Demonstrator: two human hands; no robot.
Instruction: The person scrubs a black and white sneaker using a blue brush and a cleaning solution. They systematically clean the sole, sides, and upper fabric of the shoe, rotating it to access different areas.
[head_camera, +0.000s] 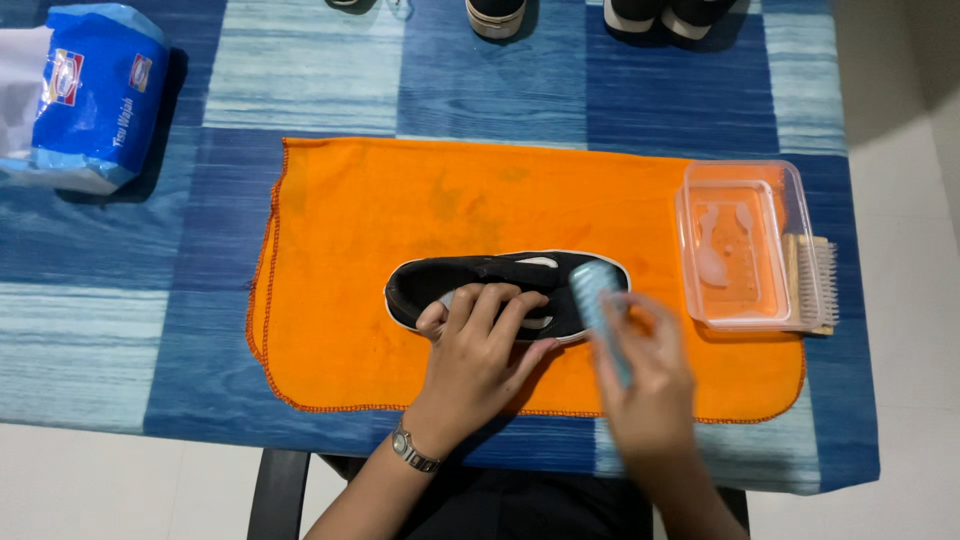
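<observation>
A black shoe with a white sole (470, 277) lies on its side on an orange cloth (380, 210). My left hand (478, 345) presses down on the shoe's middle, fingers spread over it. A watch sits on that wrist. My right hand (650, 385) is blurred and grips a light blue brush (598, 300), whose head rests on the shoe's right end.
A clear plastic tub of water (740, 245) stands at the cloth's right edge, with a wooden bristle brush (815, 283) beside it. A blue and white packet (90, 95) lies at the far left. More shoes (495, 15) line the table's far edge. A blue patterned tablecloth (150, 330) covers the table.
</observation>
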